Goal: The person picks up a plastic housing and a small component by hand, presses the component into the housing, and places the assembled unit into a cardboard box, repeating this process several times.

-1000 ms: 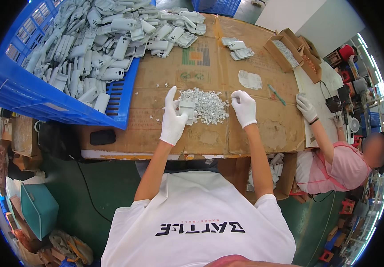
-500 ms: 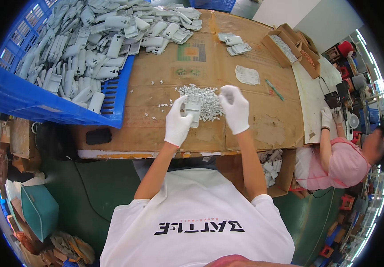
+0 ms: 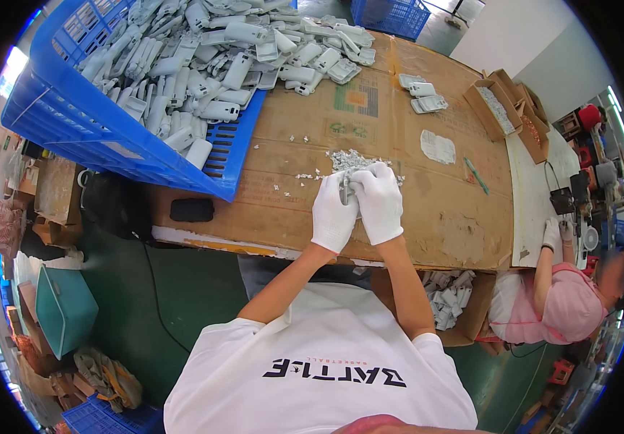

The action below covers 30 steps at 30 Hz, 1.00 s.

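My left hand (image 3: 334, 215) wears a white glove and is closed around a small white plastic casing (image 3: 345, 189), held on edge above the table. Pressed up against that casing is my right hand (image 3: 378, 204), also gloved, its fingers bent and together. Whatever sits between the right fingertips is hidden. Just beyond both hands lies a heap of tiny white plastic pieces (image 3: 350, 159), partly covered by them. A few loose bits are scattered to its left.
A blue crate (image 3: 131, 155) heaped with white casings (image 3: 236, 71) stands at the left. Several casings (image 3: 426, 103), a paper scrap (image 3: 438, 147), a green pen (image 3: 476, 176) and cardboard boxes (image 3: 496, 108) lie right. A co-worker in pink (image 3: 569, 304) sits at the right.
My right hand has moved left from beside the heap to meet the casing in my left hand. The casing has turned from face-up to edge-on. The view has shifted.
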Available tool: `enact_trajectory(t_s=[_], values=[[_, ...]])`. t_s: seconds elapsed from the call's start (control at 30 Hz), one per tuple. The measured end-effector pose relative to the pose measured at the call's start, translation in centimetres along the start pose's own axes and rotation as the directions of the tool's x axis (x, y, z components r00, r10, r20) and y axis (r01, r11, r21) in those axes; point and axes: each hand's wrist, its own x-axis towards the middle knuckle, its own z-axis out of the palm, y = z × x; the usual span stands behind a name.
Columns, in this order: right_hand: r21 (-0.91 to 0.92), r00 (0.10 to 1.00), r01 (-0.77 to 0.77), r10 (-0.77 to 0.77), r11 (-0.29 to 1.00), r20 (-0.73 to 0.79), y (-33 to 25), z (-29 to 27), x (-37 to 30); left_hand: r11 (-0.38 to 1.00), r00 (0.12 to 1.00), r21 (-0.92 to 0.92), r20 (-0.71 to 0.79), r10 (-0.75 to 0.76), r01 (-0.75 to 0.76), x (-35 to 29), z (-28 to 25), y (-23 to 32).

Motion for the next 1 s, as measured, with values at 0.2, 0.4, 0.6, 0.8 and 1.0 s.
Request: enact_trajectory(t_s=[0.2, 0.4, 0.6, 0.8, 1.0], values=[[0.131, 0.982, -0.177, 0.167, 0.975, 0.086, 0.0, -1.9, 1.6, 0.999, 0.999, 0.011, 0.019, 0.05, -0.05, -0.2, -0.3, 0.1], [0.621, 0.775, -0.632, 0.35, 0.463, 0.526, 0.4, -1.5, 0.3, 0.983, 0.987, -0.09, -0.027, 0.16, -0.162, -0.1, -0.7, 0.4], [0.623, 0.825, -0.565, 0.375, 0.541, 0.423, -0.2, -1.8, -0.3, 0.978, 0.984, -0.111, 0.025, 0.178, -0.174, -0.5, -0.8, 1.3], [0.4, 0.921, -0.363, 0.259, 0.842, 0.291, 0.7, -0.9, -1.6, 0.998, 0.994, -0.008, 0.086, 0.063, -0.062, 0.6, -1.8, 0.8], [0.566, 0.888, -0.438, 0.239, 0.699, 0.392, 0.5, -1.4, -1.5, 0.993, 0.992, -0.111, 0.128, -0.014, 0.029, 0.3, -2.4, 0.7]])
